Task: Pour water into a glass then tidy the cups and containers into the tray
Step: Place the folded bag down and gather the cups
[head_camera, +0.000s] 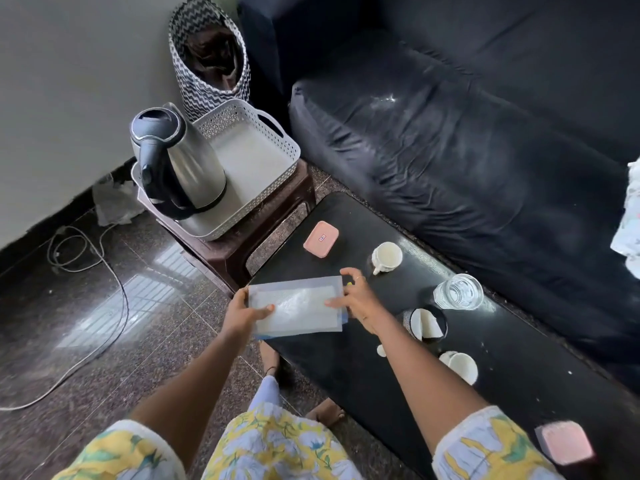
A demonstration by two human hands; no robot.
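A clear rectangular plastic container (296, 306) is held between both hands over the near left corner of the black table (346, 368). My left hand (247, 311) grips its left end; my right hand (356, 296) grips its right end. On the table stand a glass of water (458, 292), a white cup (386, 258), a second white cup (460, 367), a black cup with a white inside (427, 323) and a pink lidded box (321, 240). The white perforated tray (273, 133) sits on a brown stool, with a steel kettle (176, 168) standing in it.
A second pink box (564, 441) lies at the table's near right. A dark sofa (467, 140) runs behind the table. A zigzag-patterned bag (207, 57) stands by the wall. A white cable (86, 265) trails across the glossy floor at left.
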